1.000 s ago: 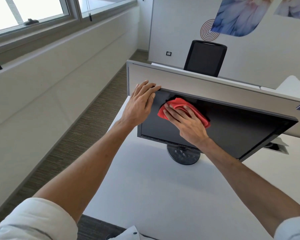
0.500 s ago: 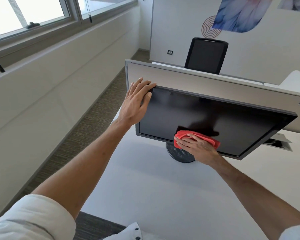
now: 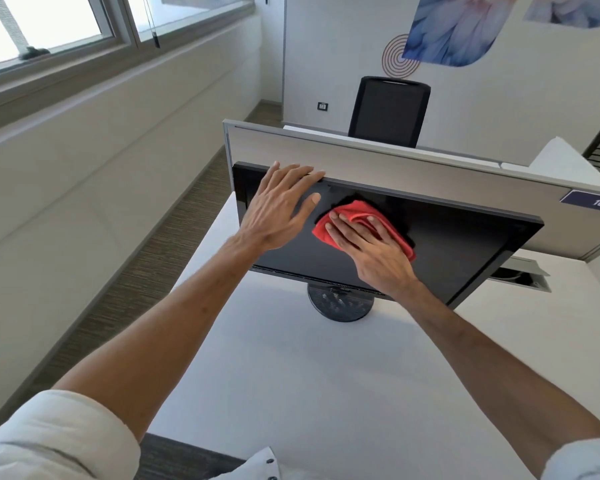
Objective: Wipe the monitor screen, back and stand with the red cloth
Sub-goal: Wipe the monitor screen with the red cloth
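Head view: right hand [image 3: 371,251] presses the red cloth [image 3: 354,216], fingers flat, against the upper left of the monitor [image 3: 465,244] screen. Left hand [image 3: 281,206], fingers straight, braces the top edge. Light, overlapping strokes likely serve best, with the brace checking tilt on the stand [image 3: 340,304].

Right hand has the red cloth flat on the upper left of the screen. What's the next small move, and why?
Probably slide the right hand and red cloth sideways toward the right side of the screen. The cloth sits close beside the left hand, whose straight fingers rest on the top left edge, seemingly steadying it, while the broad dark area to the right lies uncovered.
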Demonstrator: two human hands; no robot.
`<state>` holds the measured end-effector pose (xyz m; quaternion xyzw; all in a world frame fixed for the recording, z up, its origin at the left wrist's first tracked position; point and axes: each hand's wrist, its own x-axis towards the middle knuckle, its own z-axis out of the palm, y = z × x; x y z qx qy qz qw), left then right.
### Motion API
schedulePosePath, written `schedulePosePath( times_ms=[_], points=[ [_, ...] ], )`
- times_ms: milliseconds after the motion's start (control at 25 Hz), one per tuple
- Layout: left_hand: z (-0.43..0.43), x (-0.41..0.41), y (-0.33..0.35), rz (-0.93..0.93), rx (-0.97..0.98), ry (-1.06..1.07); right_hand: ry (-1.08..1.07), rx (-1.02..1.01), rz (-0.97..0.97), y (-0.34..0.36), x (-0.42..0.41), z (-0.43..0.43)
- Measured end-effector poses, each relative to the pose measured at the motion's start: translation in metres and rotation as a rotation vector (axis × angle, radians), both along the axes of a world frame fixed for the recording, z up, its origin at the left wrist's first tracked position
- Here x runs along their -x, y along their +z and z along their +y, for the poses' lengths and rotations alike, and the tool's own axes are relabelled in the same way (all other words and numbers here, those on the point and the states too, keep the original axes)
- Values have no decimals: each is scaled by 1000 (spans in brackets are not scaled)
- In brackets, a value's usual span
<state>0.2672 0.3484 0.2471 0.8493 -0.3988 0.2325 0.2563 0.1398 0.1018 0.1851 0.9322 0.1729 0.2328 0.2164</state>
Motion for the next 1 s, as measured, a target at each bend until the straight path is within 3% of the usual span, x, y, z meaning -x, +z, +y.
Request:
schedulePosePath(
  times_ms=[400, 560, 800, 1000],
  points=[
    [-9, 8, -6, -18, -14, 67, 65, 39, 244, -74, 29, -28],
    [-22, 10, -7, -18, 27, 115, -3, -65, 66, -55, 21, -1],
    [-20, -2, 5, -106, -66, 123, -278, -488, -264, -29, -4, 34],
    [-18, -8, 2, -73, -34, 72, -587, -757, -308, -61, -11, 62]
  ],
)
